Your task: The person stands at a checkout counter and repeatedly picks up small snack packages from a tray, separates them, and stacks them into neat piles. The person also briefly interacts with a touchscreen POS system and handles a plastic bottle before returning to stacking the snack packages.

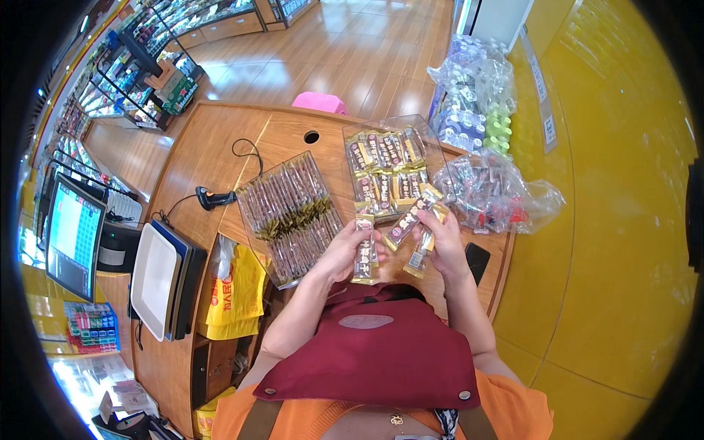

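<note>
My left hand [346, 250] grips a wrapped snack bar [364, 247] with gold ends, held lengthwise towards me. Between the fingers of my right hand [446, 242] are two more such packets, one upper packet [407, 221] slanting to the left and one lower packet [420, 254] hanging below it. Just beyond both hands stands a clear plastic box [440, 159] with similar packets laid in two rows, labels up. Left of my left hand is a second clear box [258, 231], packed with packets standing on edge in two rows.
A handheld barcode scanner [215, 198] lies left of the boxes, near a white tray [157, 280] and a monitor [75, 236]. A black phone [477, 264] rests by my right forearm. Wrapped bottles [467, 104] and a plastic bag of goods [495, 192] flank the counter's right edge. Yellow bags [236, 291] hang below.
</note>
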Motion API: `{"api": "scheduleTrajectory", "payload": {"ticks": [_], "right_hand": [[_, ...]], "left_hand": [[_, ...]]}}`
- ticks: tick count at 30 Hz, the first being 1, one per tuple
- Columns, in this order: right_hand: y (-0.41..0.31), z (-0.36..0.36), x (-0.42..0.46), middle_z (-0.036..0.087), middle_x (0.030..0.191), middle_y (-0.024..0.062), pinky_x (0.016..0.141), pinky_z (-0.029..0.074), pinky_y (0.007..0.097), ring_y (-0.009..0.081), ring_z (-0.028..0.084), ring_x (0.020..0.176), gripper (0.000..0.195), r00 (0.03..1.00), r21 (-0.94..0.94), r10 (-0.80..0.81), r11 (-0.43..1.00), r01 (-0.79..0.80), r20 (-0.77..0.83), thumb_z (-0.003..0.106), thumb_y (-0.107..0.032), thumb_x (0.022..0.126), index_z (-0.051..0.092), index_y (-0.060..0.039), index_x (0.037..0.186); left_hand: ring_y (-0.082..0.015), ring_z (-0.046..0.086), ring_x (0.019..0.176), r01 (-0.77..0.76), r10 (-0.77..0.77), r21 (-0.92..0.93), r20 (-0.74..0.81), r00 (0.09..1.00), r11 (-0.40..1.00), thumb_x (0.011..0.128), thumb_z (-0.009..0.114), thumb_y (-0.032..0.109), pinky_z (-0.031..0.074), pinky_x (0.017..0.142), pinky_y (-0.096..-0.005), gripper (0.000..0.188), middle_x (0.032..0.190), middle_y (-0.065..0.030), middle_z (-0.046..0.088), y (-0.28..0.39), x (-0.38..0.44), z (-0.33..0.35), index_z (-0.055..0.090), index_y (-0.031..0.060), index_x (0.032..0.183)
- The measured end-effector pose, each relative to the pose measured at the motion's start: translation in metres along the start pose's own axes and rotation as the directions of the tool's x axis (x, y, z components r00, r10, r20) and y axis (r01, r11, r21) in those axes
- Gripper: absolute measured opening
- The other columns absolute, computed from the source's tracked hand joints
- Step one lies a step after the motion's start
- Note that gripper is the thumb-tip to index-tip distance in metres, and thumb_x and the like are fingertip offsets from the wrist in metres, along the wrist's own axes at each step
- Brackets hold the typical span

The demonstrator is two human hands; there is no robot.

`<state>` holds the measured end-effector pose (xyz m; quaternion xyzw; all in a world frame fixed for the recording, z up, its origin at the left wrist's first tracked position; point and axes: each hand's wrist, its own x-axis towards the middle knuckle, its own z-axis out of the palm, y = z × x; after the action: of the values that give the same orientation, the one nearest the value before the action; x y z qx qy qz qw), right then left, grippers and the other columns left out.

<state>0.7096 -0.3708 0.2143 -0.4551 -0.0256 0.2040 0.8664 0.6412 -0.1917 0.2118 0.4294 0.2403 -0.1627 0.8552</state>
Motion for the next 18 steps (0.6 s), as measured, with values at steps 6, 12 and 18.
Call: {"api": "scheduleTrajectory", "payload": {"ticks": [6, 12, 18], "right_hand": [[0.011, 0.008, 0.000, 0.060, 0.089, 0.0075, 0.053, 0.052, 0.0222, 0.0119, 0.060, 0.063, 0.048, 0.986, 0.133, -0.050, 0.988, 0.072, -0.157, 0.058, 0.000, 0.086, 0.036, -0.0054, 0.129], [0.038, 0.017, -0.007, 0.057, 0.094, 0.0109, 0.057, 0.057, 0.0295, 0.0202, 0.065, 0.068, 0.036, 0.965, 0.230, 0.005, 0.972, 0.057, -0.261, 0.059, -0.005, 0.088, 0.036, -0.0085, 0.115], [0.041, 0.034, -0.018, 0.060, 0.089, 0.0139, 0.049, 0.054, 0.0284, 0.0198, 0.064, 0.059, 0.029, 0.988, 0.067, 0.059, 0.997, -0.050, -0.144, 0.061, -0.007, 0.087, 0.035, -0.0089, 0.100]], "left_hand": [[-0.0176, 0.062, 0.068, -0.264, 0.270, 0.164, -0.010, 0.963, 0.950, 0.097, 0.046, 0.019, 0.053, 0.060, -0.0296, 0.021, 0.081, -0.0095, 0.058, -0.022, 0.017, -0.006, 0.040, 0.0023, 0.109], [-0.0111, 0.051, 0.059, -0.493, 0.502, 0.092, -0.153, 0.851, 0.865, 0.098, 0.044, 0.019, 0.046, 0.052, -0.0254, 0.017, 0.076, -0.0044, 0.052, -0.035, 0.026, 0.003, 0.040, 0.0034, 0.104], [-0.0084, 0.048, 0.068, -0.639, 0.611, -0.102, -0.213, 0.762, 0.762, 0.095, 0.053, 0.024, 0.042, 0.061, -0.0229, 0.021, 0.079, -0.0015, 0.050, -0.034, 0.029, 0.002, 0.045, 0.0066, 0.104]]}}
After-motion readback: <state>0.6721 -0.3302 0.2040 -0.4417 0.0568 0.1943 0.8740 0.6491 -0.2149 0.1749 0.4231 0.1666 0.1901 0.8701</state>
